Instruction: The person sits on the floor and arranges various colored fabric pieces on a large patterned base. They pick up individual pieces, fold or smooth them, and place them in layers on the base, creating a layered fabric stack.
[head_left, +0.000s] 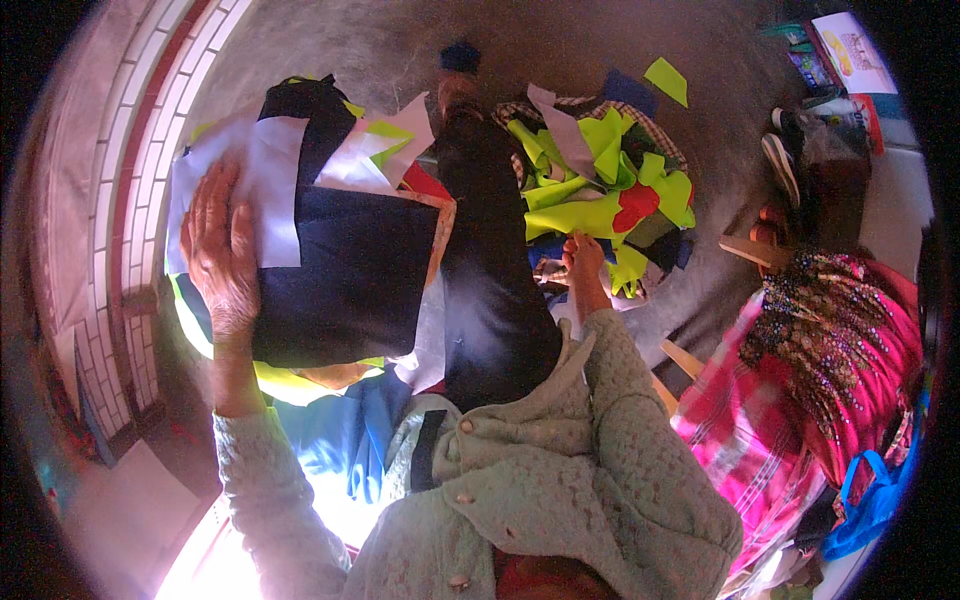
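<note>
My left hand [218, 245] lies flat, fingers stretched out, on a pale lavender cloth piece [272, 190]. That piece overlaps a large black cloth piece [355, 275] stacked with other fabric at my left. At the edge of a heap of yellow-green cloth scraps [560, 215], my right hand [588, 265] has its fingers curled together. What they pinch, if anything, I cannot make out. A red scrap [636, 206] rests on the heap just beyond that hand. Dark blue pieces and part of a checked cloth [660, 140] show around the heap.
My dark-trousered leg [490, 270] stretches between the stack and the heap. Pink patterned cloth [770, 400] lies at the right by wooden legs [757, 250]. A shoe [780, 165] sits farther off. A white brick-patterned wall [140, 150] runs along the left.
</note>
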